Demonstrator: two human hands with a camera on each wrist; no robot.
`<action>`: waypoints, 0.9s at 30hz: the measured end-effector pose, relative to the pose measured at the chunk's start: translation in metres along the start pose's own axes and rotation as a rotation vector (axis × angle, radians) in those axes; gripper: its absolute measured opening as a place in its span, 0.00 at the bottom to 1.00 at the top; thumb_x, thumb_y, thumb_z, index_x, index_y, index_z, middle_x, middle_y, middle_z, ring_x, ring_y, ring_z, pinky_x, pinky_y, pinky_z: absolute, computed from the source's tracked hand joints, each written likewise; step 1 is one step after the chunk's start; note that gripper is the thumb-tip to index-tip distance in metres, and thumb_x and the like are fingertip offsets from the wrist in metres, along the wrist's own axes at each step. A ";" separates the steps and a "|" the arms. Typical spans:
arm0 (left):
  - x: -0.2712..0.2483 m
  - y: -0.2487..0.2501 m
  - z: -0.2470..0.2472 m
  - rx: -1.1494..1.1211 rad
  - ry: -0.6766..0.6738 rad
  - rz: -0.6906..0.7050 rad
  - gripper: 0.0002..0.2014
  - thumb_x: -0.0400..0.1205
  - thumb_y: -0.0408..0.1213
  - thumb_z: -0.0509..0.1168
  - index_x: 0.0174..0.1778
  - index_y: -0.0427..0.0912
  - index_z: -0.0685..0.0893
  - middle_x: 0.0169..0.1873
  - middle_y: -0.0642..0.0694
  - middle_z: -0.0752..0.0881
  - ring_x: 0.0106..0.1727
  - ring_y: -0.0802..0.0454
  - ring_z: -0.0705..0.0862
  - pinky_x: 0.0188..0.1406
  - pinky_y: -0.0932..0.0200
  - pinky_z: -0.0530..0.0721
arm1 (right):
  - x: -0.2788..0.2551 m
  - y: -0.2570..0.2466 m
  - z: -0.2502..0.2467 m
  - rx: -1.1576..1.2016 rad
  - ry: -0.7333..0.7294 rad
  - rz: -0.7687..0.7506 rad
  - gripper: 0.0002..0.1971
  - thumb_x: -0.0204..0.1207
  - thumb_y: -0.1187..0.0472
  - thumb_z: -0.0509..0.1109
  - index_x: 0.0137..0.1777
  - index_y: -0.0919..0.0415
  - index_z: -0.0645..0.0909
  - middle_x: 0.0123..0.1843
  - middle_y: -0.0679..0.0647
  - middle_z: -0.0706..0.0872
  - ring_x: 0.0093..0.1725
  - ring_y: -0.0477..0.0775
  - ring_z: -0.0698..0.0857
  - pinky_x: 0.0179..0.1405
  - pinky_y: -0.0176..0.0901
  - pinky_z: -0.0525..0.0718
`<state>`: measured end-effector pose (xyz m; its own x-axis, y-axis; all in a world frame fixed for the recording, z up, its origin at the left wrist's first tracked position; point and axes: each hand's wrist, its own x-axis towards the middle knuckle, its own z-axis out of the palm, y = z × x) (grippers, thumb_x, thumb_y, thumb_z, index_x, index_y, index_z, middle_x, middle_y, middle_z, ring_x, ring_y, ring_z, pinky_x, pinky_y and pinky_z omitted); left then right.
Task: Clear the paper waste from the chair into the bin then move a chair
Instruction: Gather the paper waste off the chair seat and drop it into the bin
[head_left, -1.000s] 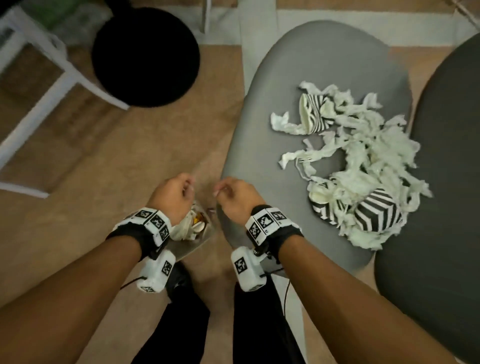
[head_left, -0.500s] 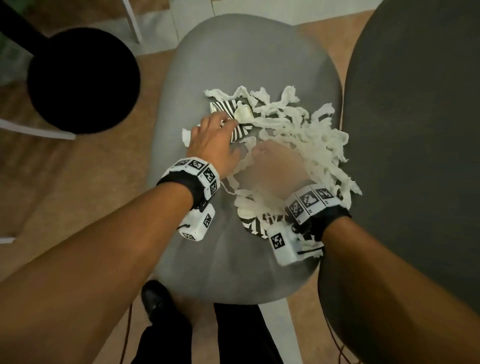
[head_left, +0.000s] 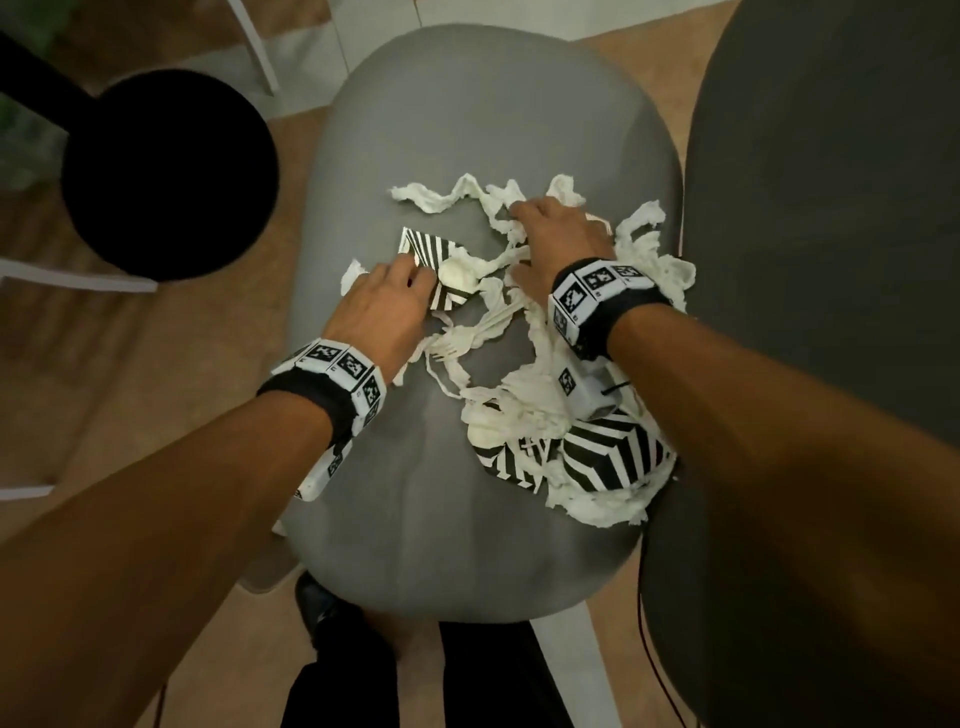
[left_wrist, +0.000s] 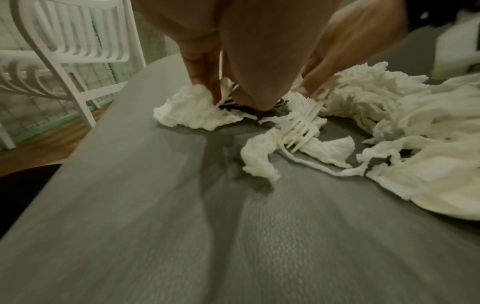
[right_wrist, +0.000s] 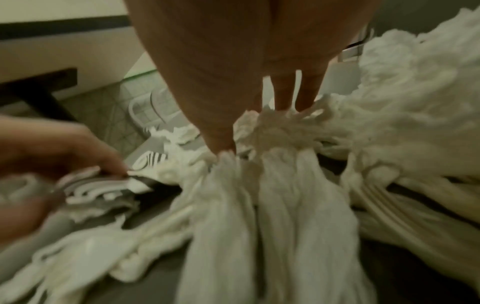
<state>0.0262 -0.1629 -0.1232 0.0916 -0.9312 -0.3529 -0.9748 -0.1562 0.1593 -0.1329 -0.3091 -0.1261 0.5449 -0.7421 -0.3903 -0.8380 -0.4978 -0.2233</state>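
Note:
A heap of torn white paper strips covers the right half of the grey chair seat, mixed with black-and-white striped paper pieces and white plastic forks. My left hand pinches a striped paper piece and a scrap of tissue at the heap's left edge; the left wrist view shows its fingertips pressed into both. My right hand reaches over the far side of the heap. Its thumb and fingers bunch white strips between them. A striped cup lies under my right wrist. No bin is in view.
A dark grey chair stands tight against the right side of the seat. A black round stool and white chair frames stand to the left on the wooden floor. My legs and a shoe are below the seat's near edge.
Both hands rose from low at the seat's left front corner onto the heap. Since half a second ago the right hand has slid to the far side and gathered strips.

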 end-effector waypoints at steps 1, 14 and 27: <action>-0.004 -0.002 0.000 -0.009 0.012 -0.001 0.15 0.78 0.31 0.63 0.60 0.35 0.78 0.58 0.36 0.77 0.55 0.36 0.78 0.52 0.43 0.80 | 0.000 -0.001 0.002 -0.057 -0.008 -0.021 0.28 0.78 0.58 0.70 0.79 0.49 0.71 0.78 0.55 0.74 0.74 0.67 0.76 0.74 0.66 0.71; -0.033 -0.027 0.007 -0.273 0.400 0.039 0.14 0.78 0.26 0.63 0.57 0.40 0.85 0.53 0.41 0.84 0.50 0.39 0.83 0.51 0.41 0.81 | -0.020 -0.037 0.010 0.128 0.099 -0.070 0.17 0.84 0.52 0.58 0.63 0.63 0.75 0.57 0.60 0.79 0.53 0.62 0.83 0.53 0.55 0.83; -0.084 -0.041 0.017 -0.459 0.466 -0.008 0.12 0.81 0.29 0.63 0.58 0.39 0.85 0.54 0.44 0.83 0.52 0.43 0.83 0.55 0.44 0.81 | -0.040 -0.063 -0.007 0.055 0.130 -0.145 0.17 0.85 0.58 0.54 0.73 0.55 0.68 0.29 0.54 0.76 0.32 0.64 0.81 0.35 0.51 0.82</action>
<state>0.0553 -0.0724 -0.1156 0.2780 -0.9584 0.0647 -0.7973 -0.1926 0.5721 -0.1019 -0.2506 -0.0904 0.6559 -0.7181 -0.2325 -0.7490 -0.5810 -0.3183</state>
